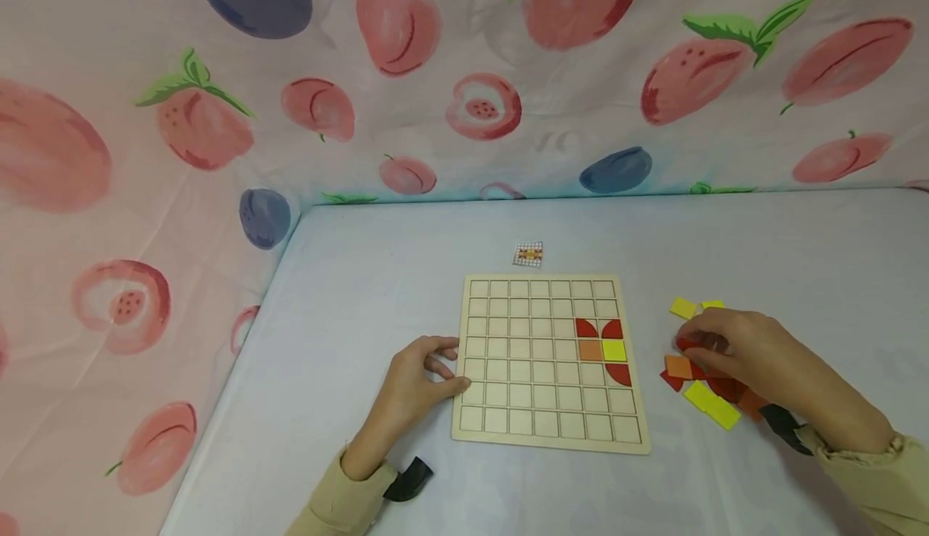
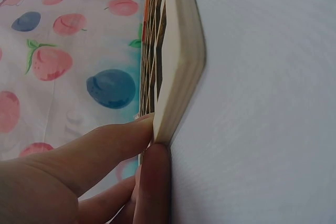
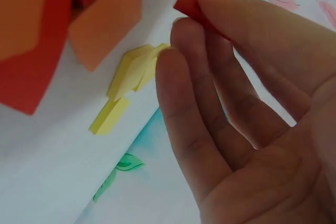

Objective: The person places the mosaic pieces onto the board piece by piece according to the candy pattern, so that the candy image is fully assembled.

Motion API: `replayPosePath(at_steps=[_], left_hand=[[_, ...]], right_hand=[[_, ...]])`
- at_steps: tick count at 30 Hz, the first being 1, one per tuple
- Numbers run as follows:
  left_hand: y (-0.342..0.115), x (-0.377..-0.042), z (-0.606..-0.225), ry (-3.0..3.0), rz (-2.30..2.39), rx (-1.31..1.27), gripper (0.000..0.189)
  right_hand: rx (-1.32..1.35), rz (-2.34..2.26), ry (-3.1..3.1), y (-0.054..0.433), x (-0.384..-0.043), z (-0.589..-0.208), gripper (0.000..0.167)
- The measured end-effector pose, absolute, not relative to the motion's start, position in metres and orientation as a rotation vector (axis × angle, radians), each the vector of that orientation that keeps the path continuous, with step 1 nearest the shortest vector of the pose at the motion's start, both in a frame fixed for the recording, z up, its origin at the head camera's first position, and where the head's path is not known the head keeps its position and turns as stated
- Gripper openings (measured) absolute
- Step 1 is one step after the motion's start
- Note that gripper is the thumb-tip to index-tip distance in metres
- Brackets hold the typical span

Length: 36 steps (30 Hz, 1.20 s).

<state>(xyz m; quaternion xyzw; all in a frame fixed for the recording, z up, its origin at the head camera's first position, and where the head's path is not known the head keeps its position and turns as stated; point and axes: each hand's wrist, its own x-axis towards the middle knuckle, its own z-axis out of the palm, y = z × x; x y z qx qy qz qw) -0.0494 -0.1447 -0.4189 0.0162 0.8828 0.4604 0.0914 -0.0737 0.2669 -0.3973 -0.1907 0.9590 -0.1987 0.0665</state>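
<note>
A pale wooden grid board (image 1: pixel 501 395) lies flat on the table. On its right side sit an orange square tile (image 1: pixel 590 350), a yellow square tile (image 1: pixel 614 350) and several red rounded tiles, one (image 1: pixel 618 374) below the yellow. My left hand (image 1: pixel 417 379) holds the board's left edge, thumb on top and a finger against the side. Over the loose pile at the right, my right hand (image 1: pixel 755 351) pinches a red rounded tile (image 3: pixel 190 4) between thumb and fingertips. Part of the pile is hidden beneath that hand.
Loose yellow tiles (image 1: pixel 701 396), an orange tile (image 1: pixel 678 367) and red pieces lie right of the board, some overlapping. A small printed pattern card (image 1: pixel 528 254) rests beyond the board's far edge. Fruit-print cloth (image 1: pixel 479 109) hangs behind the white table (image 1: pixel 363 278).
</note>
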Motion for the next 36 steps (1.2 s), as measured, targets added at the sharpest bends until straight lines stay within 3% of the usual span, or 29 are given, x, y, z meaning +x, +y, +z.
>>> replayPosePath(at_steps=[8,21,36], left_hand=[[-0.144,-0.05,-0.419,2.626,1.367,0.053,0.052],[-0.144,-0.05,-0.419,2.627,1.373,0.058,0.052],[-0.145,-0.049,-0.418,2.634,1.372,0.083,0.052]], right_hand=[[-0.724,-0.642,2.936,0.254,-0.072,-0.391,0.019],[-0.593,-0.879,2.705,0.231,-0.071,-0.382,0.017],[-0.862,-0.859,2.756,0.215,-0.073,-0.384,0.017]])
